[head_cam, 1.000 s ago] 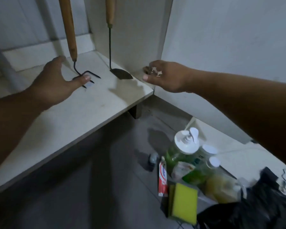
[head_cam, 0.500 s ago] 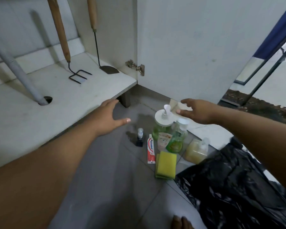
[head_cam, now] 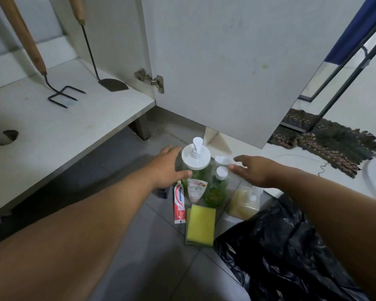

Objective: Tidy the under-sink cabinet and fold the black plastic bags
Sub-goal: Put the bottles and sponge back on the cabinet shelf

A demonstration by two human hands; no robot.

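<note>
**Inspector:** Black plastic bags [head_cam: 291, 257]: one crumpled heap on the grey floor tiles [head_cam: 139, 257] at lower right, lying under the right forearm. Neither hand touches it.

**Clerk:** And the hands?

**Inspector:** Left hand [head_cam: 167, 168] is beside the pump bottle [head_cam: 195, 164], fingers spread, thumb at the bottle's wall; gripping nothing. Right hand [head_cam: 254, 170] hovers on the other side of the group, fingers loosely extended and empty, just beside a small white-capped green bottle [head_cam: 217, 187].

**Clerk:** Other items on the floor?

**Inspector:** Toothpaste tube [head_cam: 179, 203] lying flat, a pale tube [head_cam: 195, 190] standing cap-down before the pump bottle, a yellow sponge [head_cam: 201, 224] just in front, and a container of yellowish liquid [head_cam: 244, 203] touching the heap's edge.

**Clerk:** The cabinet?

**Inspector:** Cabinet door [head_cam: 226, 61] stands open. On the cabinet shelf [head_cam: 63, 131], a hand fork [head_cam: 63, 96] and a small hoe [head_cam: 112, 84] lean upright, wooden handles up. A dark mat [head_cam: 334, 144] lies beyond the door.
</note>
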